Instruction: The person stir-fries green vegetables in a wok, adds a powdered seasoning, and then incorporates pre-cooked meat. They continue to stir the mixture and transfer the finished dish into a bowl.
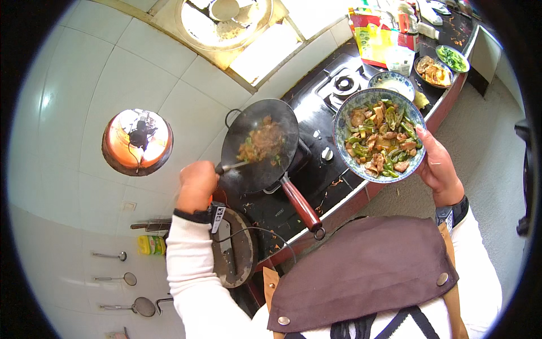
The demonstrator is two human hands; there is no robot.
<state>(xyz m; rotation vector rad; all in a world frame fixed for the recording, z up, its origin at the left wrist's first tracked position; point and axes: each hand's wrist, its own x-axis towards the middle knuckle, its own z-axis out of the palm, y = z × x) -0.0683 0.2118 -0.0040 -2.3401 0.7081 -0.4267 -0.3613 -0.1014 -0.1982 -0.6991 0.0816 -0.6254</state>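
Note:
My left hand [199, 183] grips the dark handle of a metal cooking utensil [234, 166], whose far end reaches into food [264, 142] in a black wok [228, 180]. The food is brownish with some green pieces, slightly hazy as if in steam. The wok's red-brown wooden handle [301, 204] points toward me, and neither hand is on it. In my right hand [439, 163] is a blue-and-white patterned bowl [338, 140], held by its rim with the thumb on top. Sliced meat and green peppers [381, 140] fill the bowl, which is tilted toward the camera. The utensil's tip is hidden in the food.
Right of the wok is a bare gas burner [345, 84]. Beyond the bowl stand another patterned bowl [391, 80], two dishes of food [432, 72] and bags [374, 38]. A round chopping board [243, 254] carrying a cleaver [226, 243] lies beside my left forearm. A lamp [137, 142] hangs at left.

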